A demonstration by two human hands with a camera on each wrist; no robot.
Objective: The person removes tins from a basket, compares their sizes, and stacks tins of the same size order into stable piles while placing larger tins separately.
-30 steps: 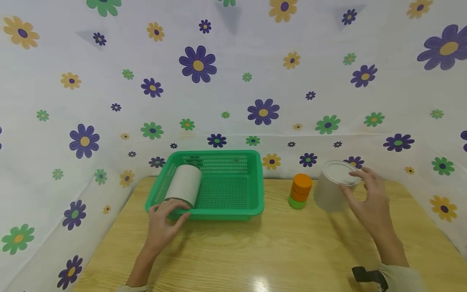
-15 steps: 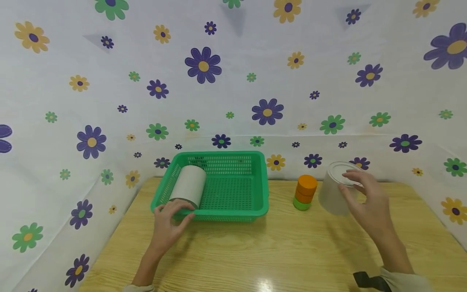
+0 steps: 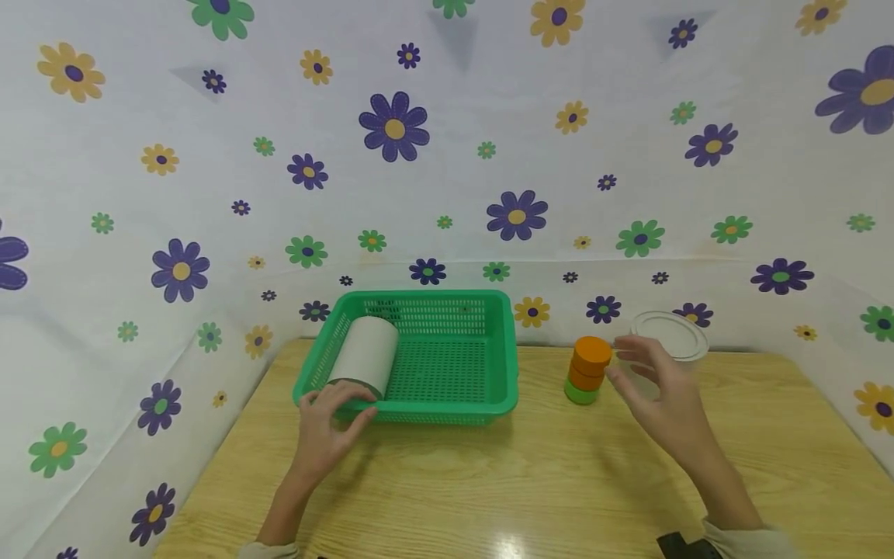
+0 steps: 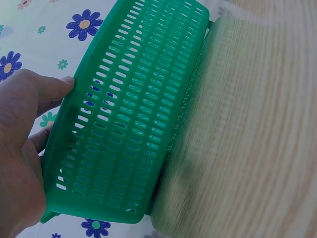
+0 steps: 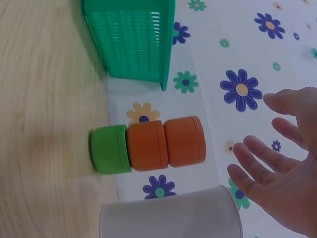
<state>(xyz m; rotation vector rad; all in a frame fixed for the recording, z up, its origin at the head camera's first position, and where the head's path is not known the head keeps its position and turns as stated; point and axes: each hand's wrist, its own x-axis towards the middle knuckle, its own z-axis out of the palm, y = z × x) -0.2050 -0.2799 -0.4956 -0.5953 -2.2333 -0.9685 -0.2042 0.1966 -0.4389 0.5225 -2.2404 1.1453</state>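
Observation:
My left hand (image 3: 324,431) pinches the near rim of a green plastic basket (image 3: 447,407); in the left wrist view the thumb (image 4: 54,88) lies on the rim with fingers behind it. A white cylinder (image 3: 365,357) lies on its side inside, at the basket's left end. To the right stands a stack of small round containers: a green one (image 5: 109,149) at the bottom, two orange ones (image 5: 147,145) above. Beside that stack is my right hand (image 3: 660,396), fingers spread and holding nothing. It partly hides a large white can (image 3: 673,335) standing upright behind it.
Everything stands on a wooden table (image 3: 447,489). A white cloth (image 3: 447,171) printed with flowers hangs behind the basket and the stack, and continues along both sides.
My right hand has left the white can's top and moved left toward the orange and green stack. The left hand stays on the basket rim. The head view has shifted slightly.

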